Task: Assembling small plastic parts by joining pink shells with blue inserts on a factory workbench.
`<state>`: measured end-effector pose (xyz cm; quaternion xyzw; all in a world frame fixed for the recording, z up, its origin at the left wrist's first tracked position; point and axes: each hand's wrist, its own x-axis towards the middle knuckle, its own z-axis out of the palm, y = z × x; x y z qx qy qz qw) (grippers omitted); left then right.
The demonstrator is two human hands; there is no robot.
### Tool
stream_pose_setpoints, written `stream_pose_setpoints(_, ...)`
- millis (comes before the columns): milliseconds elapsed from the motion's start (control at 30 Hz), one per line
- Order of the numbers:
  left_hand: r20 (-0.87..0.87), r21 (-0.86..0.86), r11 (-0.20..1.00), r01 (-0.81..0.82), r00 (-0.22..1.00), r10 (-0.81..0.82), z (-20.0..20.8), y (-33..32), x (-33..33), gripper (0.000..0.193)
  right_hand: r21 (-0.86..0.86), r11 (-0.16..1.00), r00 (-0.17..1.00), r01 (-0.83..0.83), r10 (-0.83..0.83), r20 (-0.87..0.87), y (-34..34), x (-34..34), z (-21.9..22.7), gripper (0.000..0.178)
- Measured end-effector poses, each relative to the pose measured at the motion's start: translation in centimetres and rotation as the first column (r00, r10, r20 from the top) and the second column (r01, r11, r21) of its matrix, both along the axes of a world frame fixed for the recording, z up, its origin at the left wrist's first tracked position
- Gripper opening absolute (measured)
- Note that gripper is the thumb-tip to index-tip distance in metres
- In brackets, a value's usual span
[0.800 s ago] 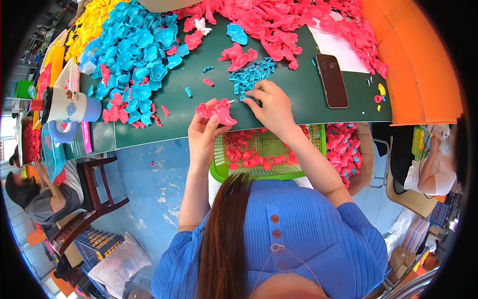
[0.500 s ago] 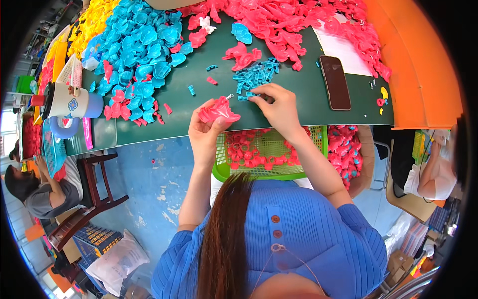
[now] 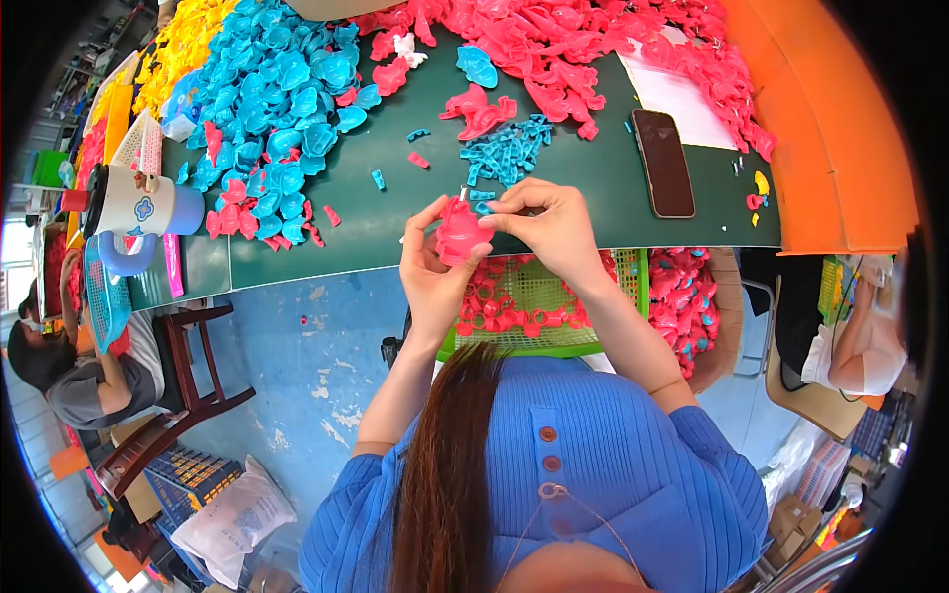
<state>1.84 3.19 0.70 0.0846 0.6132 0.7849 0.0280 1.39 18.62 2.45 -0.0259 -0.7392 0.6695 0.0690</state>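
Observation:
My left hand [image 3: 432, 267] is closed around a pink plastic shell [image 3: 459, 229] held upright at the table's front edge. A small metal pin [image 3: 464, 193] sticks up from the shell's top. Right beside it, my right hand [image 3: 549, 222] pinches a small blue plastic piece [image 3: 483, 209] close to the shell; whether the two touch I cannot tell. Just beyond my hands lies a heap of small blue pieces [image 3: 506, 150], with a single blue piece [image 3: 481, 195] at its near side. A larger pink part [image 3: 477, 112] rests behind the heap.
Blue shells [image 3: 287, 89] are piled at left, pink parts [image 3: 534, 49] along the back. A phone [image 3: 664, 163] lies at right, a mug [image 3: 146, 203] at far left. Below the table edge stands a green basket [image 3: 554, 348] of pink pieces. Other people sit at both sides.
My left hand has moved right and turned the pink shell upright. My right hand has lifted a blue piece off the table and drawn it toward the shell.

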Motion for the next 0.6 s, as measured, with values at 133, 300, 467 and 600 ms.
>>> stream_pose_setpoints(133, -0.102, -0.097, 0.995, 0.002, 0.995, -0.012, -0.51, 0.0, 0.03, 0.061, 0.021, 0.999, 0.996, -0.044, 0.043, 0.083, -0.11, 0.0, 0.67, 0.015)
stream_pose_setpoints(300, -0.187, -0.226, 0.974, -0.015, 0.982, -0.028, -0.4, 0.04, 0.01, 0.062, 0.047, 0.999, 0.992, -0.023, 0.017, 0.123, -0.02, 0.0, 0.75, 0.017)
stream_pose_setpoints(467, -0.12, -0.17, 0.985, 0.002, 0.993, -0.022, -0.54, -0.04, 0.06, 0.061, 0.069, 0.997, 0.996, -0.025, 0.019, 0.089, -0.13, 0.05, 0.72, 0.017)
stream_pose_setpoints(600, -0.122, -0.147, 0.989, 0.009, 0.992, -0.027, -0.62, 0.12, -0.03, 0.06, -0.099, 0.994, 0.997, -0.04, 0.046, 0.056, 0.31, 0.0, -0.02, 0.015)
